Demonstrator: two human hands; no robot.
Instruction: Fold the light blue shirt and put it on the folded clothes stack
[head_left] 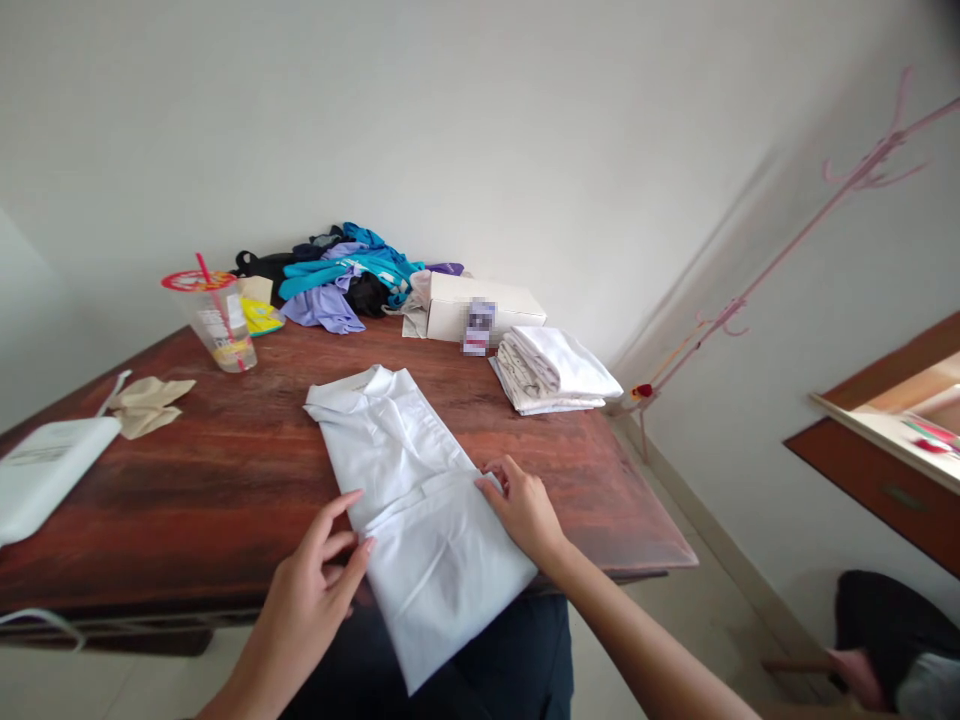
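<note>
A white collared shirt (420,500), folded into a long narrow shape, lies on the wooden table with its collar pointing away from me. Its lower end hangs over the front edge above my lap, and a crease runs across its middle. My left hand (319,570) is at the shirt's left edge, thumb and index finger apart, the thumb tip touching the fabric. At the right edge, level with the crease, my right hand (523,505) has its fingers curled and pinches the cloth.
On the table (247,470) are a stack of folded white clothes (559,365), a white box (510,300), a heap of clothes (352,275), a plastic cup with straw (221,325), brown paper (150,403) and a white device (56,470). A pink coat stand (795,230) leans in view right.
</note>
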